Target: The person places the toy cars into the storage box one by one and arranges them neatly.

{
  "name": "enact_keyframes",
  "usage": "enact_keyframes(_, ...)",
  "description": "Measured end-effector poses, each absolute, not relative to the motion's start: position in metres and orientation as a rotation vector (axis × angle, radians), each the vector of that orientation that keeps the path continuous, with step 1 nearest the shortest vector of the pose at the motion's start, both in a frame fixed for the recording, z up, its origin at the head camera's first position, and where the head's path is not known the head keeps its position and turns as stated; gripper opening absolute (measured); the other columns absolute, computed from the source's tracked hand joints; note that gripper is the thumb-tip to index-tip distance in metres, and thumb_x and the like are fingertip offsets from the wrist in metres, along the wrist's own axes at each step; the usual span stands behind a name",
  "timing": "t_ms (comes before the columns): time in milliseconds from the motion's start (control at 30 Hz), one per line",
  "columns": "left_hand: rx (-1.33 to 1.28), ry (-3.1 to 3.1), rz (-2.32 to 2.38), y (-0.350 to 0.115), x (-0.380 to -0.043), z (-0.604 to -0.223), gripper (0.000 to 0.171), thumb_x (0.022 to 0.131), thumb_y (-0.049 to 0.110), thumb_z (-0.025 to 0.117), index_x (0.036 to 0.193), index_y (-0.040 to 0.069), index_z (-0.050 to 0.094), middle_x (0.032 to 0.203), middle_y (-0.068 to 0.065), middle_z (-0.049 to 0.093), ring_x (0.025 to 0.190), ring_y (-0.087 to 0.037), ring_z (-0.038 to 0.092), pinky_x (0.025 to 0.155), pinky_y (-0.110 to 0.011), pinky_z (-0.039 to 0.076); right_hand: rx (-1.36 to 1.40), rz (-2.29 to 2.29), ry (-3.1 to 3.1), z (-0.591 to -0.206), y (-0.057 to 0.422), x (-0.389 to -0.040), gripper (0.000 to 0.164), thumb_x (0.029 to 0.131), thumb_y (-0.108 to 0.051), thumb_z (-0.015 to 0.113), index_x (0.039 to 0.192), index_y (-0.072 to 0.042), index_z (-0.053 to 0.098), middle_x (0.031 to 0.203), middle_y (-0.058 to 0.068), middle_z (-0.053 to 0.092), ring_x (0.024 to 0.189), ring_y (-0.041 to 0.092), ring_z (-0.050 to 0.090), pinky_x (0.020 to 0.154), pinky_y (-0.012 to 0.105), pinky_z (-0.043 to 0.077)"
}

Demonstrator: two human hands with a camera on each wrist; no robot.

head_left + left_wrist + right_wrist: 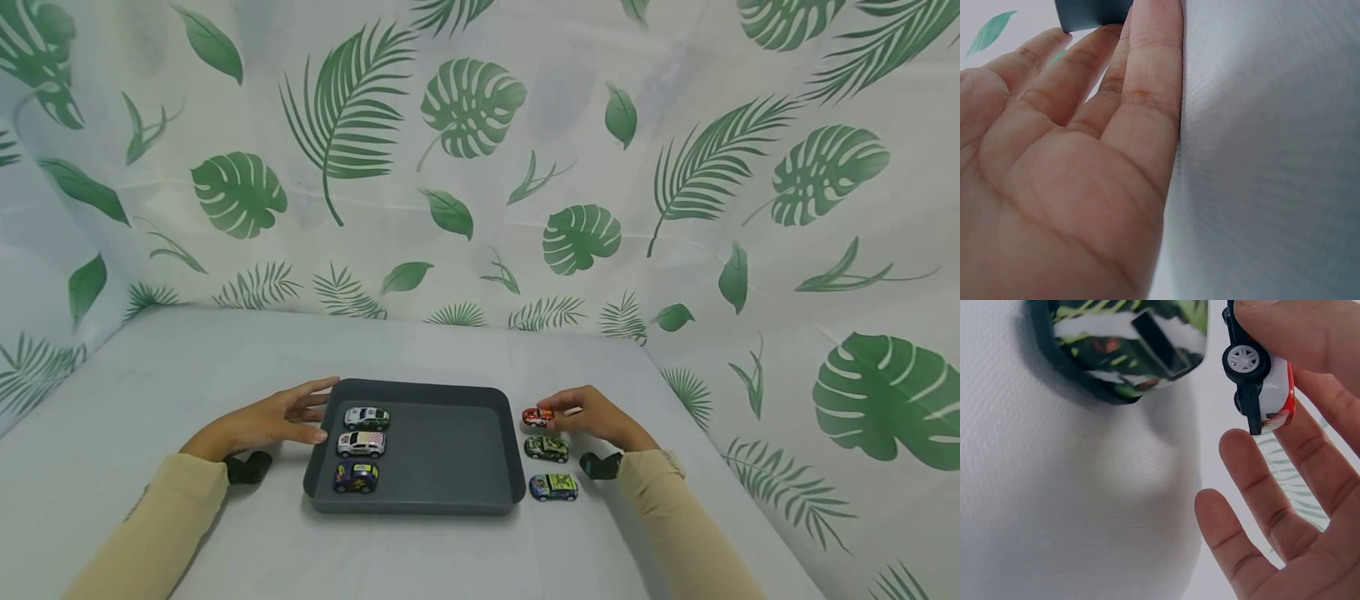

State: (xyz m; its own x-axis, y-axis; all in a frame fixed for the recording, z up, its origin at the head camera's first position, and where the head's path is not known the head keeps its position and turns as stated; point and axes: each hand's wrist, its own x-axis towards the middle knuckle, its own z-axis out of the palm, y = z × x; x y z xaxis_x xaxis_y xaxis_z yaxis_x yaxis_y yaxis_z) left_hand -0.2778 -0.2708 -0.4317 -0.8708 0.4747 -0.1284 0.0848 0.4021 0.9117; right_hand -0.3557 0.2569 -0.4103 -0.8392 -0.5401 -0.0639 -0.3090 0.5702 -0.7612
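Observation:
A dark grey tray (pixel 442 508) lies on the white surface between the hands. My left hand (pixel 273 421) is at its left side, fingers extended and touching the wall near the far corner; the left wrist view shows the palm (pixel 1079 194). Inside the tray's left part, a white-and-green toy car (pixel 367 418), a white-and-pink one (pixel 362 444) and a purple one (pixel 356 477) form a column. Right of the tray, my right hand (pixel 592 415) pinches a red-and-white toy car (pixel 1277 394) between thumb and fingers. Its wheels show side-on in the right wrist view.
Below the right hand, a green camouflage toy car (pixel 547 449) and a blue-and-yellow toy car (pixel 553 487) stand beside the tray's right wall. A leaf-patterned curtain (pixel 495 167) hangs behind the white table (pixel 225 350) and along its sides.

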Motion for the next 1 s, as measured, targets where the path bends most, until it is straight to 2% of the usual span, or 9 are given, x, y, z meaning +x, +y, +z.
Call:
enact_keyframes(400,0.478,2.295,1.464,-0.271,-0.277,-0.432,0.107,0.097,0.03,0.083,0.173,0.001,0.013,0.168,-0.043,0.022,0.151,-0.065,0.03,0.115,-0.077,0.034,-0.649,-1.201,2.537,-0.408,0.258,-0.353,0.036,0.097,-0.004,0.077,0.13,0.008,0.073,0.11,0.011,0.075,0.099,0.022,0.063,0.084,0.031,0.054)
enact_keyframes(667,0.468,2.295,1.465,-0.269,-0.277,-0.431,0.108,0.096,0.031,0.084,0.173,0.002,0.014,0.169,-0.042,0.022,0.151,-0.065,0.03,0.115,-0.078,0.034,-0.707,-1.274,2.53,-0.406,0.252,-0.348,0.035,0.097,-0.002,0.078,0.13,0.009,0.072,0.113,0.014,0.074,0.099,0.021,0.066,0.083,0.026,0.057)
enact_keyframes(1000,0.474,2.304,1.452,-0.27,-0.276,-0.429,0.107,0.097,0.032,0.083,0.172,0.001,0.013,0.169,-0.042,0.022,0.151,-0.065,0.031,0.115,-0.078,0.035,-0.792,-1.297,2.516,-0.403,0.24,-0.344,0.035,0.098,-0.002,0.077,0.131,0.01,0.071,0.117,0.019,0.073,0.098,0.022,0.069,0.082,0.028,0.058)
